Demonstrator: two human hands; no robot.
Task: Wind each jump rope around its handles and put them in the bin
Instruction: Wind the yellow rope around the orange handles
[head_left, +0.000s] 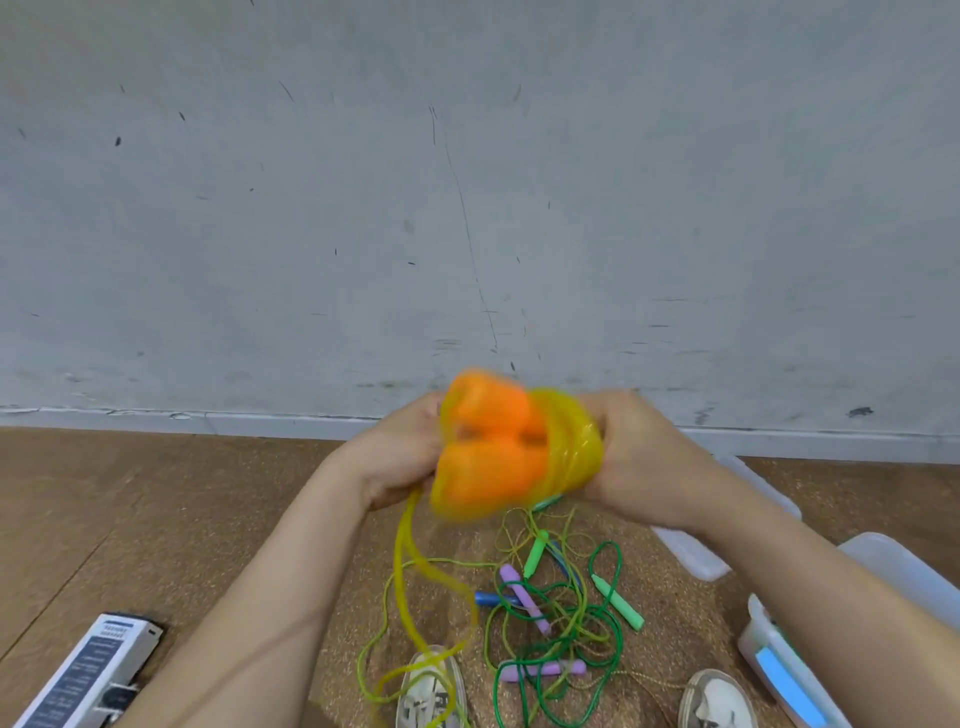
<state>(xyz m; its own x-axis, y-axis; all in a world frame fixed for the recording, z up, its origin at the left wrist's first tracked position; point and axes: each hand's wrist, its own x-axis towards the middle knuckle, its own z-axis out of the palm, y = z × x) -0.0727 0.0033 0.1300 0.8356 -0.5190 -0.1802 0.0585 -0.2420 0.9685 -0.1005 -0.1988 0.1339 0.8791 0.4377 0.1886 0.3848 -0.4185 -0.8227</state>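
I hold up two orange handles (488, 441) side by side, blurred by motion, with several turns of yellow rope (569, 447) coiled round their right end. My left hand (400, 457) grips the handles' left end. My right hand (639, 452) grips the wound coil. The loose yellow rope tail (410, 582) hangs from the handles down to the floor. On the floor below lies a tangle of other jump ropes: green handles (618, 603) with a green rope, purple handles (524, 597) and a blue handle (491, 598). A clear plastic bin (893, 561) stands at the right, partly hidden by my right forearm.
A clear bin lid (691, 551) lies on the floor behind my right forearm. Another container with a blue part (779, 670) is at the lower right. A white and dark box (88, 670) lies at the lower left. My shoes (431, 691) stand among the ropes. A grey wall rises ahead.
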